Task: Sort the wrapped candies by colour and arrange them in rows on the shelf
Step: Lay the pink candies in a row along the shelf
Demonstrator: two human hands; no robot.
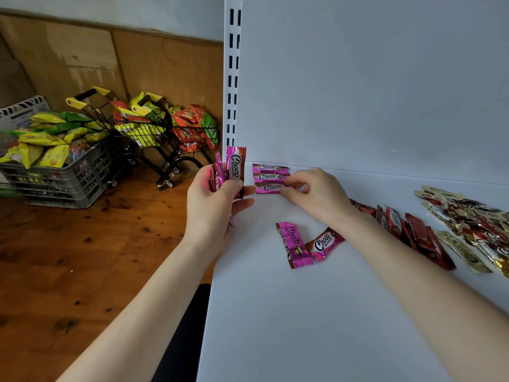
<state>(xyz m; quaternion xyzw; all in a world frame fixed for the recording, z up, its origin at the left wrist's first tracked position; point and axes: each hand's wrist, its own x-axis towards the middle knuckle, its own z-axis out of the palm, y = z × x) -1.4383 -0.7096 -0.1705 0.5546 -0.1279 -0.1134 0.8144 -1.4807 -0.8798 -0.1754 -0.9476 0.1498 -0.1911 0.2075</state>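
On the white shelf (303,312), three pink Choco candies lie stacked in a column at the back left corner; the front one (268,188) is pinched at its right end by my right hand (316,193). My left hand (214,199) grips a bunch of pink candies (234,169) upright, just off the shelf's left edge. Two loose pink candies (293,245) (325,244) lie mid-shelf between my forearms. Dark red candies (418,235) sit in a heap behind my right forearm, with gold candies (468,224) further right.
The white slotted upright (233,78) and back panel bound the shelf. On the wooden floor to the left stand two small shopping carts (154,133) and a grey crate (60,172), all filled with snack packets.
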